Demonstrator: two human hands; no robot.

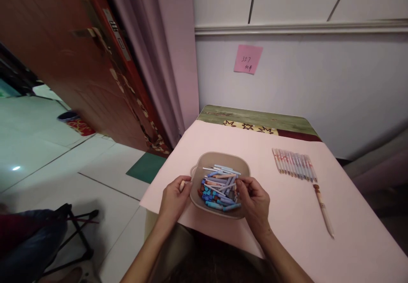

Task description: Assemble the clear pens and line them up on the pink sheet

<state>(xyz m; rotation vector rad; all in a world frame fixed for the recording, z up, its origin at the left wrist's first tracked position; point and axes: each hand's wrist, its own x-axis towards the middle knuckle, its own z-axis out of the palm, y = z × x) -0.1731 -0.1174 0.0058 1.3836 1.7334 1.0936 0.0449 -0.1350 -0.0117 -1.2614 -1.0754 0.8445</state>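
A beige basin stands near the table's front edge, holding several blue, purple, white and peach pen parts and small blue and brown pieces. At its left rim, my left hand is closed round a small peach-coloured piece. My right hand is at the basin's right side, thumb and fingers pinched together over the rim; what they hold, if anything, is too small to name. To the right, a row of pens lies side by side, and one beige pen with a brown top lies below it.
A pink cloth covers most of the table. Behind is a wall with a pink note. A brown door and a purple curtain stand left. A person's leg and a folding stool show lower left.
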